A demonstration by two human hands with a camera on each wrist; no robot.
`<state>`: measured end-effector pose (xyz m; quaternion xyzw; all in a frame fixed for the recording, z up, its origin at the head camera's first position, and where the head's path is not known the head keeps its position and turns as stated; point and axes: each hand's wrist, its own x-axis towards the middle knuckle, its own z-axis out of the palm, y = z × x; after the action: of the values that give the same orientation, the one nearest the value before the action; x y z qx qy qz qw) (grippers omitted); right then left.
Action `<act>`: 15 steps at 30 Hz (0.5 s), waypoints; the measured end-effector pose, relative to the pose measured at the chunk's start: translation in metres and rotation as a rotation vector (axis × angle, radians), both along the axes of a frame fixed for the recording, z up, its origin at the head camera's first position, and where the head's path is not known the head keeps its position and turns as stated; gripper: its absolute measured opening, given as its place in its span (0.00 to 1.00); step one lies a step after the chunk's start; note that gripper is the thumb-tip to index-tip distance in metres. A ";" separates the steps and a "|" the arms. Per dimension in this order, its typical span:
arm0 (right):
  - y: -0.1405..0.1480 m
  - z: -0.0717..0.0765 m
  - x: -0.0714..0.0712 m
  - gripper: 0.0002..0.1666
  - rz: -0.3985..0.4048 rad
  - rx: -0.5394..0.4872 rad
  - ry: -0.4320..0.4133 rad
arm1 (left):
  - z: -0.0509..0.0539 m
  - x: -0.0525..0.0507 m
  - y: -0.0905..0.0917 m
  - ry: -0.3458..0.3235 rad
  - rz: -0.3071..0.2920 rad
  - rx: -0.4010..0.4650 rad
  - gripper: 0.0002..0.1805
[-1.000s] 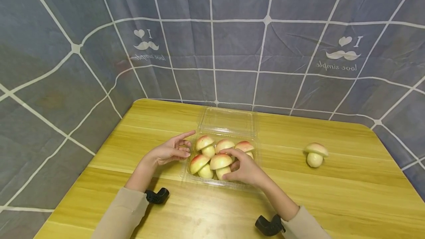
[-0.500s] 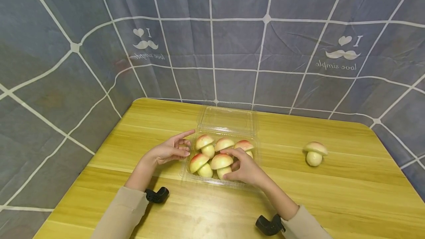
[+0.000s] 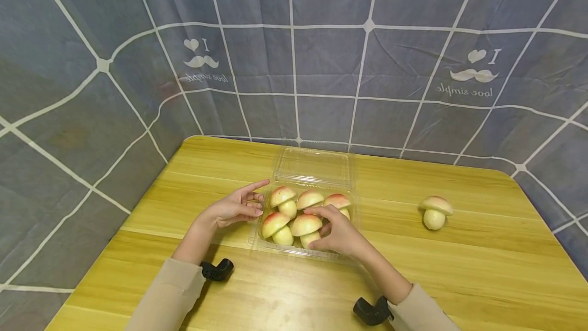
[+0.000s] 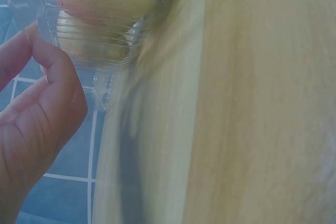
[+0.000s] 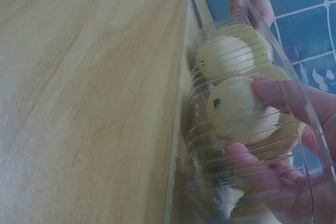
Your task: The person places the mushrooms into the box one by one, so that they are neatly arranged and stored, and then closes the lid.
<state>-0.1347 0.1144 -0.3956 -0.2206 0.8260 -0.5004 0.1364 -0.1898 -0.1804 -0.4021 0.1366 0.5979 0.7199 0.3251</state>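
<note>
Thumb and fingers of the right hand (image 3: 339, 234) pinch a mushroom-shaped piece (image 3: 305, 224) inside the open clear box (image 3: 289, 252), near its front edge; the left hand (image 3: 234, 210), fingers loosely bent, lies at the left rim. Wide wooden tabletop (image 3: 390, 254) separates the box from a lone mushroom (image 3: 435, 213).

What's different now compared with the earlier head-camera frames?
Very little: the front mushroom shape pinched by the right hand may sit slightly further right in the clear box, but the shift is too small to be sure. Nothing was taken up or let go. Unchanged: left hand at the box's left side, open lid, lone mushroom shape on the table.
</note>
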 end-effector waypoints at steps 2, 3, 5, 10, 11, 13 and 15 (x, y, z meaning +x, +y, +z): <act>0.000 -0.002 0.000 0.40 0.003 0.019 0.017 | 0.000 0.001 0.000 -0.001 0.001 0.002 0.47; -0.001 -0.003 0.001 0.40 0.007 0.028 0.026 | 0.000 0.001 0.000 -0.001 0.001 0.003 0.47; -0.002 -0.004 0.001 0.40 0.014 0.045 0.046 | 0.000 0.001 0.000 -0.001 0.001 0.005 0.47; -0.003 -0.005 0.002 0.39 0.010 0.064 0.058 | 0.001 0.001 0.000 -0.003 -0.003 0.012 0.47; -0.003 -0.005 0.002 0.39 0.004 0.065 0.054 | 0.001 0.001 0.000 -0.003 -0.005 0.014 0.47; -0.003 -0.004 0.002 0.39 -0.006 0.068 0.049 | 0.000 0.001 0.000 0.000 -0.007 0.015 0.47; -0.003 -0.004 0.002 0.39 -0.013 0.072 0.052 | 0.000 0.000 0.000 0.003 -0.007 0.014 0.47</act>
<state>-0.1329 0.1110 -0.3997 -0.2232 0.8482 -0.4654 0.1192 -0.1893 -0.1807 -0.4018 0.1420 0.5927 0.7228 0.3258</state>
